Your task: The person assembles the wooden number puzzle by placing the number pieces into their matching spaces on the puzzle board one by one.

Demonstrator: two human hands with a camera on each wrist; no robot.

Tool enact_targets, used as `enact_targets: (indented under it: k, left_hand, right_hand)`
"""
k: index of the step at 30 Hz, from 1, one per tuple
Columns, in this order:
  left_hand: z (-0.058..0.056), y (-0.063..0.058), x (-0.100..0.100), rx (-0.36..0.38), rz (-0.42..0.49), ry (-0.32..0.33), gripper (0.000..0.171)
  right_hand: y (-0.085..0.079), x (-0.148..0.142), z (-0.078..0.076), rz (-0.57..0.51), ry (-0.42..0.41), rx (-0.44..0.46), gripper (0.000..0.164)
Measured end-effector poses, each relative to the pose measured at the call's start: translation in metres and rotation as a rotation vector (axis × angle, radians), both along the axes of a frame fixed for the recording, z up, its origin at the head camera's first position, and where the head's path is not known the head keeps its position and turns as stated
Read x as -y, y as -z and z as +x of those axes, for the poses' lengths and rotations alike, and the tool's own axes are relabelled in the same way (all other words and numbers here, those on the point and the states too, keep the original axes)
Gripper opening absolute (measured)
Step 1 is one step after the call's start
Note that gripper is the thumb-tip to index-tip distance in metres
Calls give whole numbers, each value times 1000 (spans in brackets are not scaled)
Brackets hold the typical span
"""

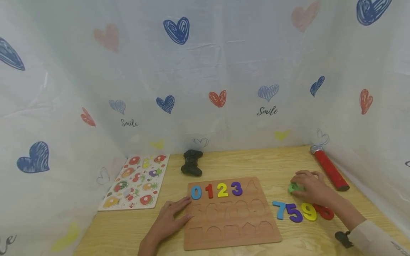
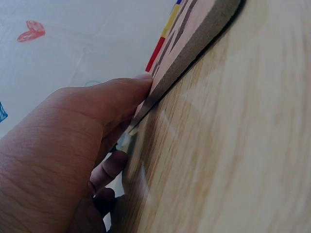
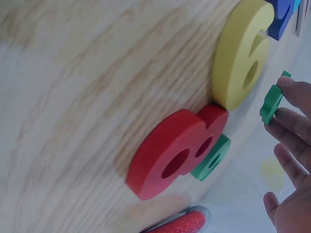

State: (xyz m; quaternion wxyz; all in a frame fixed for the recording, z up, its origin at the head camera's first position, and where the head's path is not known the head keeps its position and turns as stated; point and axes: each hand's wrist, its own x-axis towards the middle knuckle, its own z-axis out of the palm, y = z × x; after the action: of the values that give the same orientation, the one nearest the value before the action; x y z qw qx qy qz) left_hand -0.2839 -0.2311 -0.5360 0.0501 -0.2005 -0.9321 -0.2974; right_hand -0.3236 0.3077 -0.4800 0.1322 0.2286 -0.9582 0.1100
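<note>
A wooden number puzzle board (image 1: 237,222) lies on the table with a blue 0 (image 1: 196,192), red 1 (image 1: 209,191), yellow 2 (image 1: 222,190) and purple 3 (image 1: 236,188) along its top row. My left hand (image 1: 168,221) rests at the board's left edge, thumb touching the side. To the right of the board, my right hand (image 1: 315,188) pinches a green number piece (image 3: 271,103) between thumb and fingers; which digit it is cannot be told. Near that hand lie a blue 7 (image 1: 279,209), purple 5 (image 1: 294,213), yellow 9 (image 1: 309,211) and red 8 (image 3: 165,155). Another green piece (image 3: 212,159) shows beside the red 8.
A fruit picture board (image 1: 137,181) lies at the left. Behind the puzzle is a black game controller (image 1: 191,163). At the right back lies a red flashlight-like cylinder (image 1: 331,169). A dark object (image 1: 343,239) sits by the right sleeve. Heart-printed curtains surround the table.
</note>
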Motion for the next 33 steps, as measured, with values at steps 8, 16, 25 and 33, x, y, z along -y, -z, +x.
enact_targets:
  k: [8,16,25,33]
  left_hand:
    - [0,0,1,-22,-5,10,53]
    - [1,-1,1,-55,-5,22,52]
    - [2,-3,0,-53,-9,21,53]
    - [2,-4,0,-44,-11,20,53]
  right_hand:
    - [-8,13,0,7,-28,-20,29]
    - [-13,27,-2,3,-34,-16,29]
    - [-17,42,-3,0,-70,-28,28]
    - [-18,54,-4,1,-88,-30,27]
